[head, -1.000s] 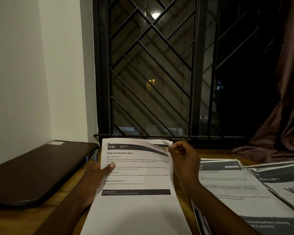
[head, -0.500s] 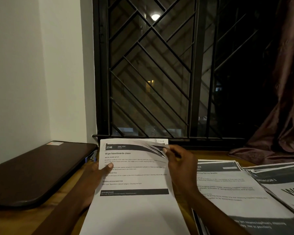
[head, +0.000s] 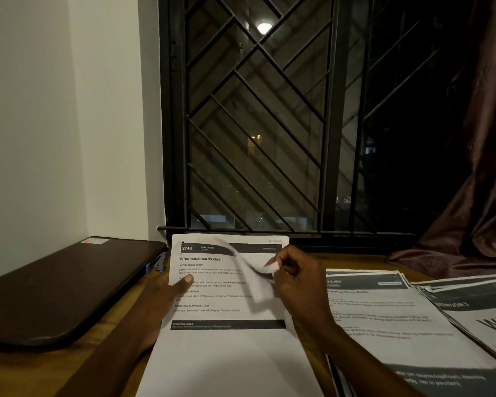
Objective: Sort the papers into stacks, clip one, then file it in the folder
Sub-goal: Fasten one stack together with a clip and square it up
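The held papers [head: 226, 348] sit at lower centre, their top sheet [head: 251, 282] curled back from its upper right corner. Pulled sharply, it could tear or drag a second page along. The right hand [head: 298, 285] pinches the curl; the left hand [head: 158, 299] grips the bundle's left edge, thumb on top. Other stacks [head: 384, 316] lie at lower right.
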Available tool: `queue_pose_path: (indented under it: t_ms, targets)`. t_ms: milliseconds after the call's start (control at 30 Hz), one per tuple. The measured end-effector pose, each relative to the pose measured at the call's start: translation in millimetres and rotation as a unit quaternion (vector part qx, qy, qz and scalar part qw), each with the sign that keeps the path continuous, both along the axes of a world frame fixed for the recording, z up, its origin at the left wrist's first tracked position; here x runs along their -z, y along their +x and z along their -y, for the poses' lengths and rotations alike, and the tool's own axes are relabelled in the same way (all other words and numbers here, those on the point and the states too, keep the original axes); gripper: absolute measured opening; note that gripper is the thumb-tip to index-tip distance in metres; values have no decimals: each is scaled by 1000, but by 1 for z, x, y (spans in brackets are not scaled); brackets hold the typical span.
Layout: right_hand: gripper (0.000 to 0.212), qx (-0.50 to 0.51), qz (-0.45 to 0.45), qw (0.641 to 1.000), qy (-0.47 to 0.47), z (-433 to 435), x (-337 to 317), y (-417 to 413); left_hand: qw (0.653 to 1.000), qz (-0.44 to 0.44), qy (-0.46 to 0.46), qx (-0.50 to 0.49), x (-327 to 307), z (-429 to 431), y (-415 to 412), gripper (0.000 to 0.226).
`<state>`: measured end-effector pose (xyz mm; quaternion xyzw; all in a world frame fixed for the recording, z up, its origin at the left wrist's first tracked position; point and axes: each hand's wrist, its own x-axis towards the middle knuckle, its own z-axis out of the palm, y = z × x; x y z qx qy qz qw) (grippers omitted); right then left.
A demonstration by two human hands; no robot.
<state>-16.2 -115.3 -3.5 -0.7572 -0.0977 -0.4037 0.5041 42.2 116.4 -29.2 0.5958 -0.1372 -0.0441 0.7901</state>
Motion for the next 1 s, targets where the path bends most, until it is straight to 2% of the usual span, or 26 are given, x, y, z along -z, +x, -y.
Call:
queue_pose_path:
  t_ms: [100, 133, 233, 267, 367, 533, 700, 867, 933, 1000]
  targets:
    - [11, -42, -3, 992, 121, -2, -5, -2, 1000, -2, -5, 7, 1, -2, 4, 61]
    - [8, -26, -5, 989, 148, -1, -7, 0, 1000, 1, -2, 13, 0, -1, 4, 62]
    - [33, 100, -43, 988, 107, 10, -7, 15, 1000, 8, 10, 8, 0, 1, 6, 43]
    - [38, 112, -70, 986, 105, 11, -8, 17, 1000, 5, 16, 6, 1, 1, 7, 36]
    - [29, 47, -110, 981, 154, 9, -11, 15, 999, 2, 32, 5, 2, 2, 8, 27]
    - [27, 93, -36, 986, 134, 8, -13, 9, 999, -2, 35, 8, -4, 6, -3, 20]
    - [22, 109, -5, 989, 97, 7, -10, 4, 1000, -17, 17, 16, -5, 6, -2, 28]
    - [37, 154, 66, 986, 4, 5, -8, 4, 999, -13, 30, -4, -7, 8, -7, 25]
    - [37, 124, 62, 990, -12, 6, -8, 3, 999, -15, 40, -10, -6, 7, -6, 25]
    - [33, 35, 32, 999, 21, 5, -6, -1, 998, -14, 52, -16, -5, 5, -5, 28]
